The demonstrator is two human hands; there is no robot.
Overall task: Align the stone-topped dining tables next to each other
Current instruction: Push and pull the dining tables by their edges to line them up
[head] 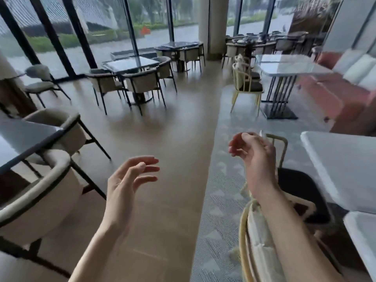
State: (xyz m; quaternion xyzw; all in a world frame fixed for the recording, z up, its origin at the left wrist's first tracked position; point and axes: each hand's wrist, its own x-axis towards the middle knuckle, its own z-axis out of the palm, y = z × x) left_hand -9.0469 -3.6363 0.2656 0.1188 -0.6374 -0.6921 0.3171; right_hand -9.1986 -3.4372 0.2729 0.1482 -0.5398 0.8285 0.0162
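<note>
Two bare grips hung in the air over the floor, holding nothing. The left hand (127, 180) was spread, fingers loosely curved and apart. The right hand (254, 157) was half curled, its fingertips apart and empty, just in front of the pale metal-framed chair (284, 180) with the dark seat.

Right of the right hand, beyond that chair, stood a white stone-topped desk (343, 169). A second white top (364, 239) lay nearer the person than the first, their edges close together with a dark gap showing between them. Under the right forearm sat the back of another pale chair (256, 241).

Left of the left hand, a dark-topped desk (22, 139) stood with cream tub chairs (40, 200) tucked at it. Farther ahead of both hands were more desks and chairs, and a third white desk (289, 65) beside a red sofa (335, 94).
</note>
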